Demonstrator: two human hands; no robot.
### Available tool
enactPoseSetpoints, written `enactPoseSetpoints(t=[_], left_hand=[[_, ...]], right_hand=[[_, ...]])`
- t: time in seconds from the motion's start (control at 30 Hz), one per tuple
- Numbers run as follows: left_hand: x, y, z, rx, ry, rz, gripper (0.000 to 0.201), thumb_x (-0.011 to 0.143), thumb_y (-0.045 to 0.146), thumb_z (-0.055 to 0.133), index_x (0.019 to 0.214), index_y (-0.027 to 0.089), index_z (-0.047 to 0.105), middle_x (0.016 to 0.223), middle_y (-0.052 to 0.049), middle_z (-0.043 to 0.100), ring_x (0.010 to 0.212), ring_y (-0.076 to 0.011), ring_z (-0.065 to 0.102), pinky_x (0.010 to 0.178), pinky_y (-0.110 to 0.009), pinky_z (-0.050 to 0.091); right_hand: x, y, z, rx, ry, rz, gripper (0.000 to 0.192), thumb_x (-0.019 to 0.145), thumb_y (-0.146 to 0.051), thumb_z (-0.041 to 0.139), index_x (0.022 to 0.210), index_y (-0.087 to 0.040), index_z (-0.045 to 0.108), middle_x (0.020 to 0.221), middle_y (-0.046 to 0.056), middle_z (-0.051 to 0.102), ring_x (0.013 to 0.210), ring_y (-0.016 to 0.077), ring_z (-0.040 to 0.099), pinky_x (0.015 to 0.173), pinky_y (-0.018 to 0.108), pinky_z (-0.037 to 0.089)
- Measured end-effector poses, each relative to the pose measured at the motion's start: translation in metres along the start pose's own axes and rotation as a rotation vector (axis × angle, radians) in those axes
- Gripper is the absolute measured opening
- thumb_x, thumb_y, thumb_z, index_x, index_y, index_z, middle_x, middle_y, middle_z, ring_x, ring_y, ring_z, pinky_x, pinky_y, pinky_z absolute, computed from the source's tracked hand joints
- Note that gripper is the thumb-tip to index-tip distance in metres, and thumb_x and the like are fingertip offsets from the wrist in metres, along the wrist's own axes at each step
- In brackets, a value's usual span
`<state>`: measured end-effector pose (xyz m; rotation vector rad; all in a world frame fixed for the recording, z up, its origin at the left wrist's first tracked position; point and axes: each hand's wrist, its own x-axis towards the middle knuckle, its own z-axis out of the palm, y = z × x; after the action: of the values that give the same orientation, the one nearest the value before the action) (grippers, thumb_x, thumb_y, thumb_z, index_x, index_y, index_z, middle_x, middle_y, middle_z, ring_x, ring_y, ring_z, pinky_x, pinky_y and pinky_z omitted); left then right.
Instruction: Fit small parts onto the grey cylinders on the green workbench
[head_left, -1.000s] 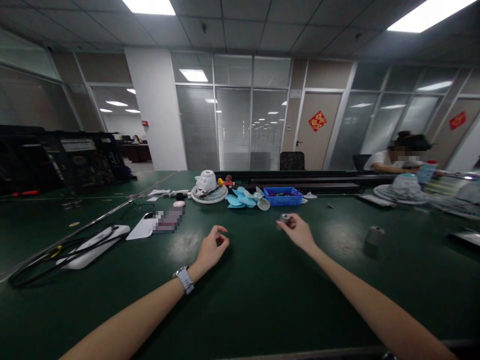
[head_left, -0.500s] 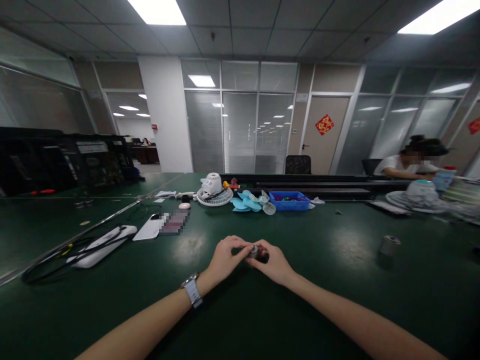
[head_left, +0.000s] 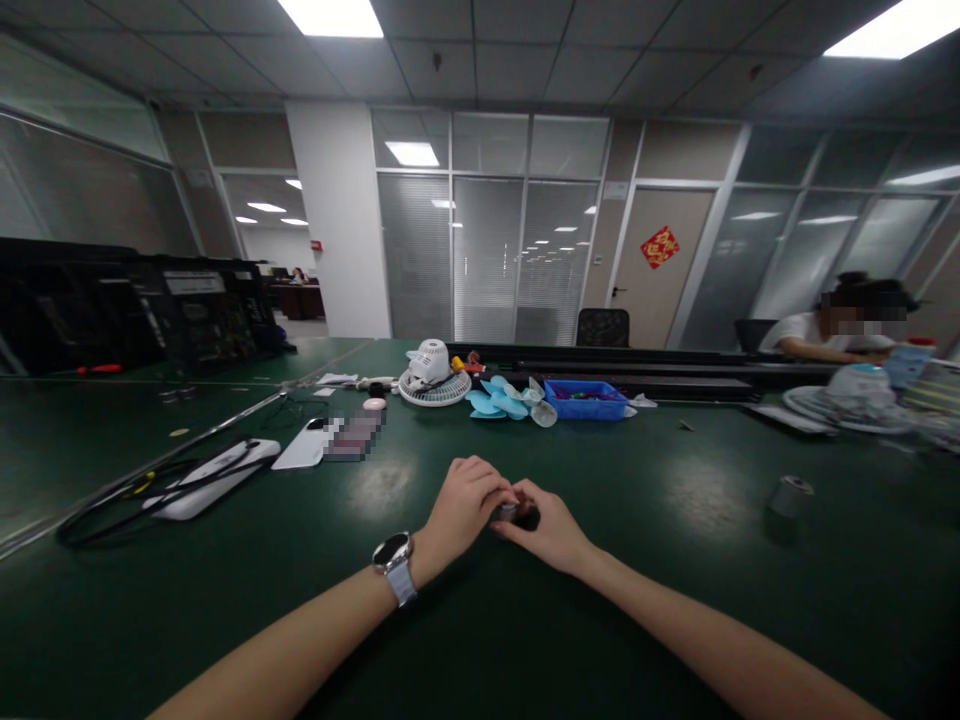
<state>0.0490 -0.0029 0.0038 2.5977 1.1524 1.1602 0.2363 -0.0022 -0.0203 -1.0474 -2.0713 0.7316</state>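
Green matting covers the table [head_left: 187, 600] where we pinch one small dark cylindrical part [head_left: 514, 515] between our left hand [head_left: 463, 510] and right hand [head_left: 551, 530], both closed on it, with one grey cylinder [head_left: 787, 494], one blue tray [head_left: 585, 400] and one white fan [head_left: 433, 373] beyond.

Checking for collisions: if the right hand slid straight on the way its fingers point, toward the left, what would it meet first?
The right hand would at once meet the small dark part it pinches, then the left hand gripping the other side.
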Motion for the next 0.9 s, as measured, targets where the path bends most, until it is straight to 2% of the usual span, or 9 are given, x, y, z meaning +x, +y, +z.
enactPoseSetpoints(t=[0.27,0.37,0.53,0.67,0.73,0.8,0.9], left_hand=[[0.001,-0.009,0.008,0.175,0.01,0.149,0.016,0.096,0.023,0.051,0.089,0.019,0.065,0.09,-0.004,0.067,0.089,-0.0183,0.055,0.083,-0.036,0.037],[0.002,-0.01,0.009,0.192,0.009,0.166,0.016,0.096,0.024,0.05,0.09,0.019,0.064,0.092,-0.005,0.067,0.089,-0.0189,0.055,0.083,-0.036,0.037],[0.007,-0.009,-0.004,0.142,0.021,0.101,0.018,0.096,0.026,0.049,0.088,0.019,0.064,0.091,-0.005,0.067,0.09,-0.0194,0.056,0.084,-0.035,0.038],[0.008,-0.027,-0.013,0.101,0.038,0.0,0.016,0.095,0.028,0.053,0.09,0.02,0.066,0.094,-0.004,0.068,0.09,-0.0197,0.057,0.085,-0.035,0.037],[0.005,-0.039,-0.01,0.094,-0.016,-0.044,0.014,0.093,0.029,0.056,0.089,0.02,0.066,0.093,-0.005,0.069,0.09,-0.0203,0.057,0.083,-0.035,0.037],[0.0,-0.05,-0.004,0.1,-0.12,-0.079,0.014,0.091,0.031,0.059,0.086,0.02,0.066,0.091,-0.005,0.069,0.09,-0.0212,0.058,0.083,-0.035,0.037],[-0.005,-0.059,0.005,0.08,-0.215,-0.095,0.013,0.089,0.032,0.062,0.085,0.021,0.068,0.089,-0.005,0.07,0.092,-0.0218,0.059,0.083,-0.034,0.037]], right_hand=[[0.001,0.006,0.004,-0.031,0.04,-0.025,0.033,0.076,-0.045,0.075,0.09,-0.022,0.057,0.082,0.0,0.066,0.077,0.0179,0.062,0.07,0.031,0.049],[0.001,0.007,0.004,-0.025,0.026,-0.034,0.034,0.077,-0.047,0.075,0.093,-0.023,0.057,0.085,0.0,0.067,0.078,0.0182,0.063,0.072,0.032,0.05],[0.0,0.004,0.001,-0.005,0.012,-0.032,0.035,0.077,-0.047,0.074,0.096,-0.022,0.059,0.089,0.001,0.068,0.08,0.0181,0.064,0.073,0.032,0.051],[-0.001,0.004,0.0,0.011,-0.003,-0.027,0.039,0.078,-0.049,0.073,0.103,-0.022,0.06,0.097,0.002,0.069,0.084,0.0174,0.064,0.075,0.032,0.051],[-0.001,0.004,-0.001,-0.003,0.0,-0.03,0.04,0.078,-0.049,0.073,0.103,-0.021,0.06,0.097,0.003,0.069,0.084,0.017,0.064,0.075,0.032,0.05],[-0.002,0.003,-0.001,-0.016,0.014,-0.04,0.039,0.078,-0.048,0.073,0.103,-0.021,0.061,0.096,0.002,0.069,0.082,0.0165,0.063,0.075,0.031,0.05],[-0.004,0.001,0.001,-0.006,0.023,-0.054,0.039,0.079,-0.047,0.073,0.104,-0.02,0.061,0.095,0.002,0.069,0.082,0.0159,0.063,0.075,0.031,0.05]])
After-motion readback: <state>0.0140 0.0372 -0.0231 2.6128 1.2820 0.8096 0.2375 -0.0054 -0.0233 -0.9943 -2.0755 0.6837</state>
